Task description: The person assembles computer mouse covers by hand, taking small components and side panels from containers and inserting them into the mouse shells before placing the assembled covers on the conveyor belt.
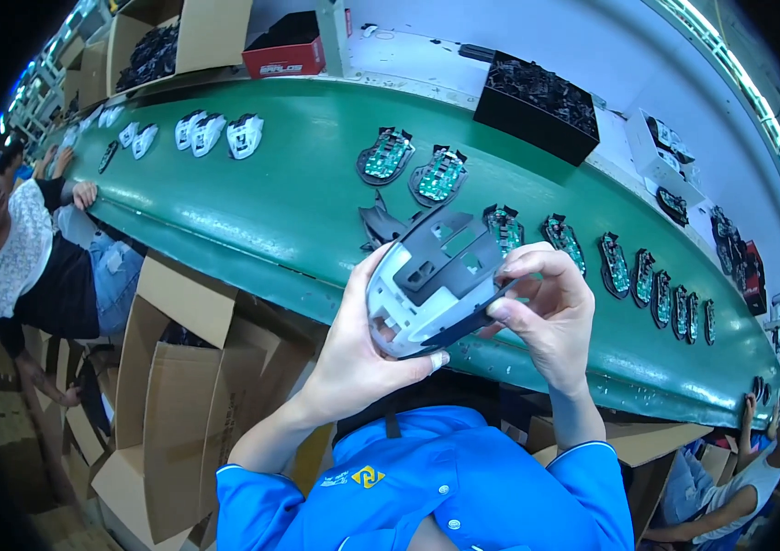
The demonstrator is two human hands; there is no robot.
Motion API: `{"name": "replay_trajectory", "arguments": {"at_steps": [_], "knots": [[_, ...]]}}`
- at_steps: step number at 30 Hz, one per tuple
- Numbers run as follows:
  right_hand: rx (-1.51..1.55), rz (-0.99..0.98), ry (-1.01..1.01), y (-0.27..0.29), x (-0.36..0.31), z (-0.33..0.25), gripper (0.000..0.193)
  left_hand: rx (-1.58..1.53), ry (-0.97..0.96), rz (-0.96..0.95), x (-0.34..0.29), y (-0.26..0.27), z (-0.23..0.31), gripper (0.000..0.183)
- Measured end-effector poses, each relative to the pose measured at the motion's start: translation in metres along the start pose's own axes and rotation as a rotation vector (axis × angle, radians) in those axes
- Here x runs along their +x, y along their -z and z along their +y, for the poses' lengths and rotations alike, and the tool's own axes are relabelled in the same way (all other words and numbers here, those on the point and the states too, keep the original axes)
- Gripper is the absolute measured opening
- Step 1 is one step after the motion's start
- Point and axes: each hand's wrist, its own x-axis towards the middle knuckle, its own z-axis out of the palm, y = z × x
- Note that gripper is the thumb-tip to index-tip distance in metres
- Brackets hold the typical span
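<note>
Above the table [252, 211], left hand [350, 358] cups and right hand [550, 317] pinches a grey-and-white casing [426, 283]; a red box [287, 57] bears pale lettering.

White lettering [280, 70] on red box [309, 55], yellow emblem [368, 477] on shirt [408, 511]

Your mouse shell [434, 292] is white and dark grey, your worktop [307, 165] green, the circuit boards [440, 176] brighter green, your shirt [408, 487] bright blue with a yellow diamond emblem [369, 477], the carton [183, 404] brown.

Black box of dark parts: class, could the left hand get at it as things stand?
Probably not: the left hand holds a shell, and the black box stands across the green table.
</note>
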Motion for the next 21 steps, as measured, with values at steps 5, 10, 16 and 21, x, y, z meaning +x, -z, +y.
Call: {"name": "replay_trajectory", "arguments": {"at_steps": [5,10,16,21], "knots": [[-0.207,-0.024,0.117,0.004,-0.003,-0.005,0.04,0.092,0.011,0.013,-0.004,-0.005,0.002,0.093],[-0.04,-0.055,-0.104,0.008,0.001,-0.008,0.065,0.129,0.006,0.014,-0.005,-0.006,-0.004,0.092],[0.255,-0.416,-0.155,0.026,0.019,0.017,0.094,0.719,-0.354,-0.027,0.001,-0.012,0.011,0.081],[0.318,-0.335,-0.208,0.024,0.016,0.032,0.097,0.816,-0.448,-0.07,0.007,0.005,0.006,0.077]]}}
